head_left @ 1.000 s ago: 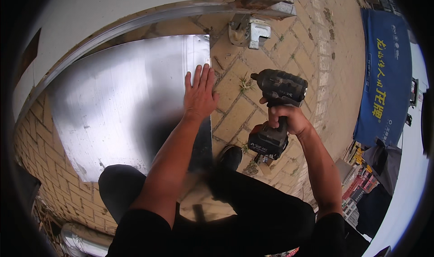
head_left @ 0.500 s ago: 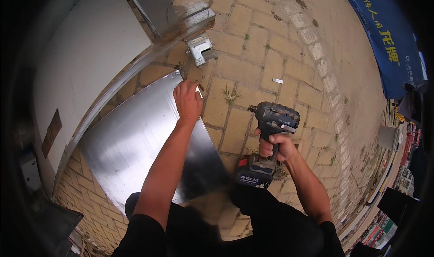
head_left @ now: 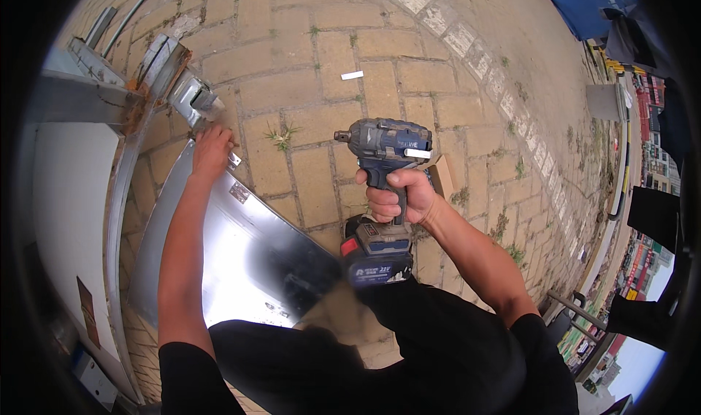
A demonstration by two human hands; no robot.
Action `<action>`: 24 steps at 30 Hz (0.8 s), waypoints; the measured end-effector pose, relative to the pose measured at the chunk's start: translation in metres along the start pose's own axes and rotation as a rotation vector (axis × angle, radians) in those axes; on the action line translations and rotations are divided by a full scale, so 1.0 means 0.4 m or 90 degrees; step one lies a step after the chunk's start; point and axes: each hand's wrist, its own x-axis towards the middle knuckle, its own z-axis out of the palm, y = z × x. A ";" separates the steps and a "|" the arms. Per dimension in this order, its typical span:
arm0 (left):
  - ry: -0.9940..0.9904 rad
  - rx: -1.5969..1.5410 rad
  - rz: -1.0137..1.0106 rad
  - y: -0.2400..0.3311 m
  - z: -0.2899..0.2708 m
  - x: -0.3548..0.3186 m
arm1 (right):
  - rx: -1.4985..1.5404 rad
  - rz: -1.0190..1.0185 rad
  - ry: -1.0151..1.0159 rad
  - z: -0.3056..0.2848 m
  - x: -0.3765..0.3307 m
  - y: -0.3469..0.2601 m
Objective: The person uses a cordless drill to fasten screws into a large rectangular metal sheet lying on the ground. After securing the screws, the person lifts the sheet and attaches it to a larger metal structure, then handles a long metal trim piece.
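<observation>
On the brick paving, just beside the white panel (head_left: 69,210), the metal sheet (head_left: 252,254) is lying shiny face up, its far corner pointing toward a silvery fitting (head_left: 191,99); can't tell if the two are touching. To the R, the impact driver (head_left: 391,139) is being held over the paving, nose facing L, apart from the sheet.

Poss. trouble: the sheet's bare edge could be nicking the L hand (head_left: 212,152) if the corner's slipping, b/c fingers are curling right by it. They could also be getting pinched betw. corner & fitting if the sheet's being shoved fwd. The R hand's (head_left: 410,199) index finger is sitting approx. where a trigger would be, so a stray squeeze could be spinning the nose. One-handed carry + a tired wrist = tool could be dipping onto the trouser leg (head_left: 438,342) or denting the sheet.

Hands: L is half-curling over the sheet's far corner; its grip is hiding, so can't tell if it's pinching or only pressing. R is wrapping tight round the driver's handle.

Further out, a grass tuft (head_left: 281,136) is poking up, a white strip (head_left: 352,75) is lying past the driver, cardboard (head_left: 442,175) is showing behind it, & blue cloth (head_left: 591,2) is showing upper R.
</observation>
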 end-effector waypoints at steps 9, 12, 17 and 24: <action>-0.066 -0.825 -0.153 0.408 -0.218 -0.027 | -0.022 -0.003 0.025 0.008 -0.020 0.016; -0.029 -0.800 -0.113 0.484 -0.274 -0.050 | -0.051 0.019 0.027 0.033 -0.003 0.028; 0.007 -0.838 -0.163 0.494 -0.290 -0.055 | -0.097 0.036 0.027 0.064 0.002 0.031; 0.011 -0.829 -0.172 0.481 -0.316 -0.083 | -0.113 0.052 0.030 0.077 0.014 0.036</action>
